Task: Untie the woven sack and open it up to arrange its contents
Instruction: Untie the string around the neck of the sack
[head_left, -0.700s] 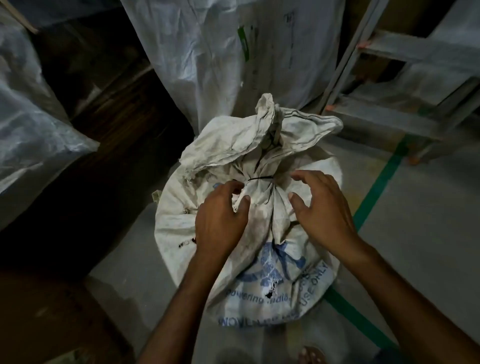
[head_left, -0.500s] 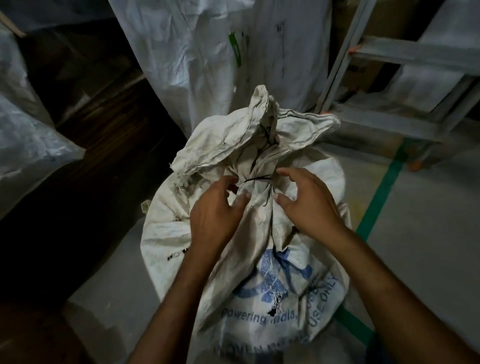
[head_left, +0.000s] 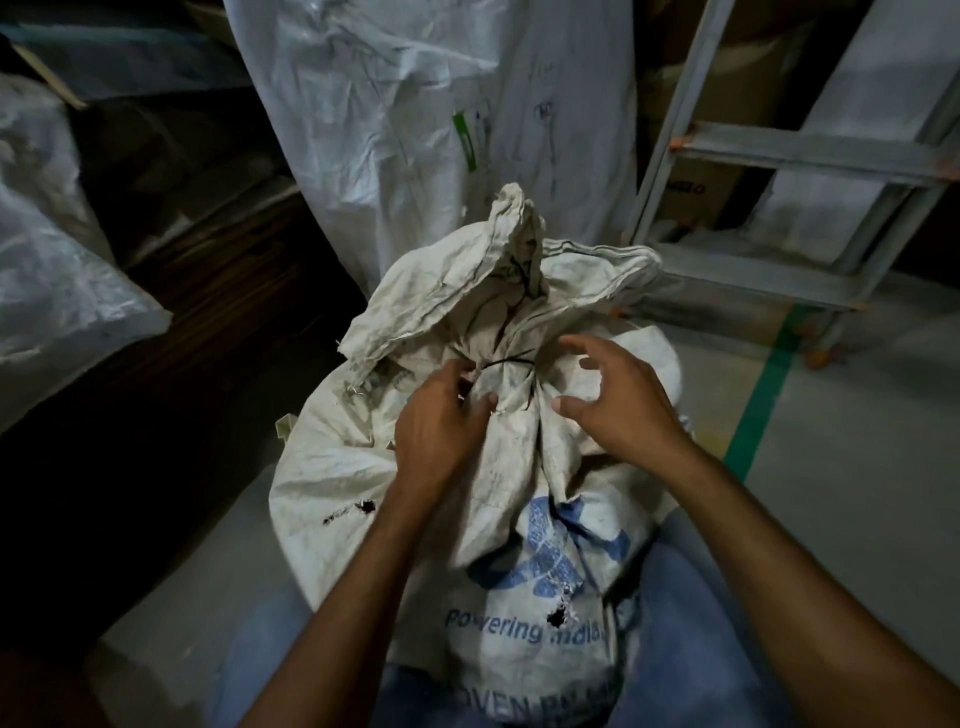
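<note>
A dirty white woven sack (head_left: 358, 483) with blue print stands on the floor in front of me, between my knees. Its neck is bunched and bound by a thin black tie (head_left: 506, 361), with the loose mouth flopping above. My left hand (head_left: 441, 421) is at the left of the neck, fingertips pinching at the tie. My right hand (head_left: 618, 402) hovers just right of the neck with fingers spread and curved, holding nothing. The contents are hidden.
A tall white sack (head_left: 415, 114) leans behind. A metal ladder (head_left: 779, 156) stands at the back right over a green floor line (head_left: 763, 395). Plastic-wrapped bundles (head_left: 57, 270) and dark boards fill the left side.
My view has moved closer over the sack. My right hand has lifted off the neck and opened its fingers. My left hand stays at the tie.
</note>
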